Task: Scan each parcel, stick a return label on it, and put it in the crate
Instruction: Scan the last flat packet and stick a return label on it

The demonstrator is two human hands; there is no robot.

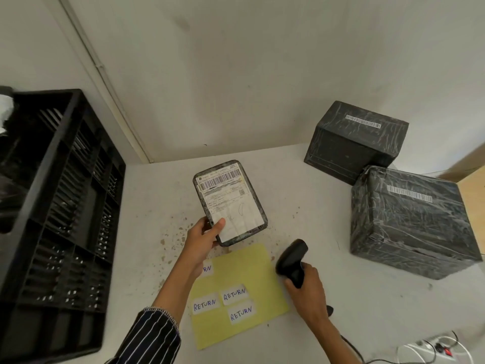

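Observation:
My left hand (203,239) grips the near corner of a small flat parcel (231,203) with a white shipping label and barcode, holding it tilted above the table. My right hand (307,287) grips the handle of a black barcode scanner (292,261), whose head points up toward the parcel from a little below and to its right. A yellow sheet (252,274) lies under both hands with several white "RETURN" labels (234,294) stuck on it. The black slatted crate (65,200) stands at the left.
Two larger black-wrapped parcels stand at the right: one at the back (354,143), one nearer (412,222), each with a barcode strip on top. The white table (157,206) meets the wall behind. A power strip with cables (435,349) lies at the bottom right.

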